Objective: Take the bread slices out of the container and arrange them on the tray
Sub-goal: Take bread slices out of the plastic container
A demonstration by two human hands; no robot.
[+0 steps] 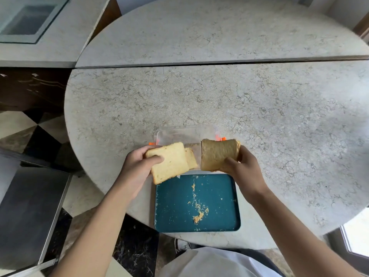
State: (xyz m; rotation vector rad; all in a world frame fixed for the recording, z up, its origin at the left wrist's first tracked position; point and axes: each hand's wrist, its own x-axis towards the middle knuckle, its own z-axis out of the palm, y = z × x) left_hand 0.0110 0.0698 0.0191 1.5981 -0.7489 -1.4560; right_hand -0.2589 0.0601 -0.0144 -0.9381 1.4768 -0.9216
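Note:
My left hand [137, 164] grips a pale yellow bread slice [169, 163], held tilted over the tray's far left corner. My right hand [242, 166] grips a brown bread slice [216, 154], which bends slightly, above the tray's far right edge. Behind both stands the clear plastic container [179, 134] with orange clips, open, with another pale slice [191, 158] leaning inside it. The teal tray [219, 196] lies at the near edge of the table, holding only scattered crumbs [198, 215].
The round marble table [259, 108] stretches far and right. A second stone surface [199, 31] adjoins it at the back. To the left are a dark cabinet [30, 88] and a grey metal surface [30, 212] below table level.

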